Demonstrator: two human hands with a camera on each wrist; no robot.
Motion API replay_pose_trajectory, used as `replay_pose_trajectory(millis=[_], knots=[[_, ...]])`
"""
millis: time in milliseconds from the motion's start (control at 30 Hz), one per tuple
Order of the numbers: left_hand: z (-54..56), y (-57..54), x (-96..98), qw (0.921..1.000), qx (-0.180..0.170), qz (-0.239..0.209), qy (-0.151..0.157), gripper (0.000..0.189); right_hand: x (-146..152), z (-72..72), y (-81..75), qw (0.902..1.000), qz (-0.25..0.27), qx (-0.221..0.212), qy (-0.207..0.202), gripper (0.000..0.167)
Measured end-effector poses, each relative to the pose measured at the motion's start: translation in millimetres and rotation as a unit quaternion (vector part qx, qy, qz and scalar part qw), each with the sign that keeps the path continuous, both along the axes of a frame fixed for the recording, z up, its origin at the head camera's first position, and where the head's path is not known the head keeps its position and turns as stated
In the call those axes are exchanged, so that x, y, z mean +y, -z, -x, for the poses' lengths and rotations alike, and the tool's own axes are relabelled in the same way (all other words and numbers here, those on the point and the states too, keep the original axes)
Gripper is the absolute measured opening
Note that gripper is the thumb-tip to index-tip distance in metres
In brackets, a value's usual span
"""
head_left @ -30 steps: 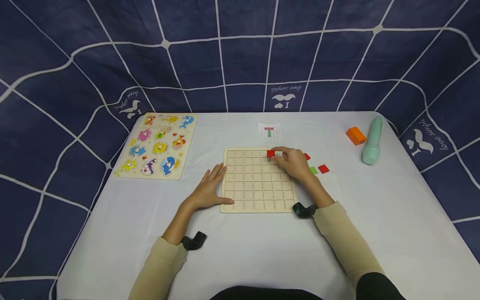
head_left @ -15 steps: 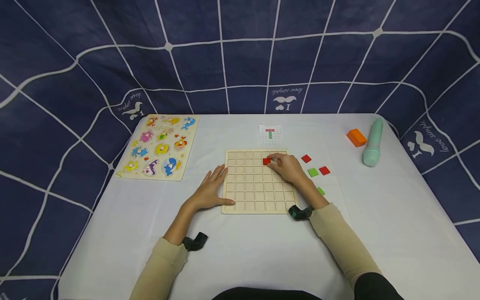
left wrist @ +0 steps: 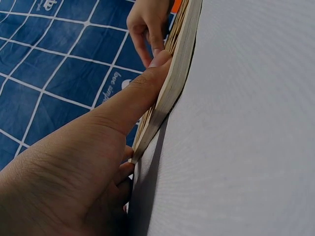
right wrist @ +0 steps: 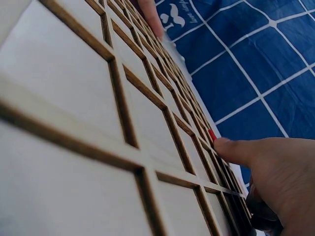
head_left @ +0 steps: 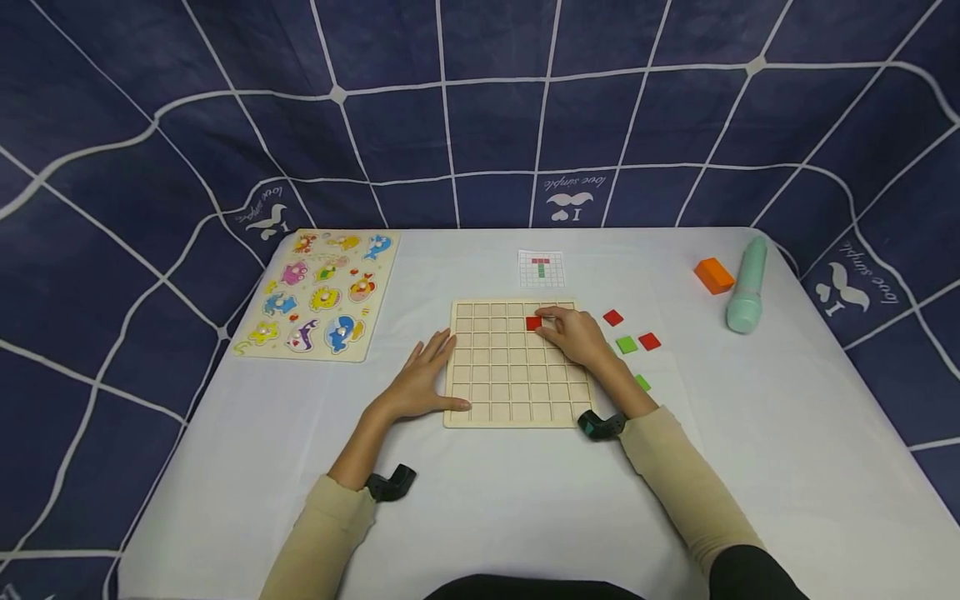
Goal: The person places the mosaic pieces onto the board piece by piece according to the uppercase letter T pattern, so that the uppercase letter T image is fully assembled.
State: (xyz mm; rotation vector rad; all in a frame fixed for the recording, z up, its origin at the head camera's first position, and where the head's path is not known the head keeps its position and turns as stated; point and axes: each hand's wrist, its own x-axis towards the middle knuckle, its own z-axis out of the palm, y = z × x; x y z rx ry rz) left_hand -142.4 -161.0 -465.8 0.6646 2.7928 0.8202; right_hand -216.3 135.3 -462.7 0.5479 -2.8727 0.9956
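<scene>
A square wooden grid board (head_left: 501,364) lies flat in the middle of the table. My left hand (head_left: 415,385) rests at its left side with fingers spread along the edge, the thumb (left wrist: 152,73) over the board's near left corner. At the far part of the grid, right of its middle, my right hand (head_left: 576,336) pinches a red square tile (head_left: 533,323) close over a cell. In the right wrist view only a sliver of this red tile (right wrist: 212,134) shows past the thumb. The remaining grid cells in view hold no tiles.
Right of the board lie two red tiles (head_left: 612,317) and two green tiles (head_left: 626,344). Behind it sits a pattern card (head_left: 540,270) with a red and green T. An animal puzzle board (head_left: 318,296) is at left; an orange block (head_left: 713,275) and a mint-green cylinder (head_left: 746,285) at right.
My right hand has brought the red tile slightly nearer and left, from the board's far edge into the grid, then held still. My left hand has stayed on the board's edge.
</scene>
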Motion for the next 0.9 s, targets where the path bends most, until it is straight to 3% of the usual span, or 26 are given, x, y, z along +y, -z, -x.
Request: replay_pose_trajectory(millis=[300, 700, 900], knots=[[-0.3, 1.0, 0.3, 1.0000, -0.005, -0.005, -0.003, 0.120, 16.9, -6.0, -7.6, 0.9988, 0.004, 0.037, 0.033, 0.041], [-0.1, 1.2, -0.4, 1.0000, 0.002, -0.001, 0.000, 0.119, 93.1, -14.3, -7.0, 0.9898, -0.012, 0.079, 0.118, 0.042], [0.1, 0.2, 0.0, 1.0000, -0.002, 0.001, -0.001, 0.119, 108.7, -17.1, -7.1, 0.9868, -0.014, 0.070, 0.146, 0.043]])
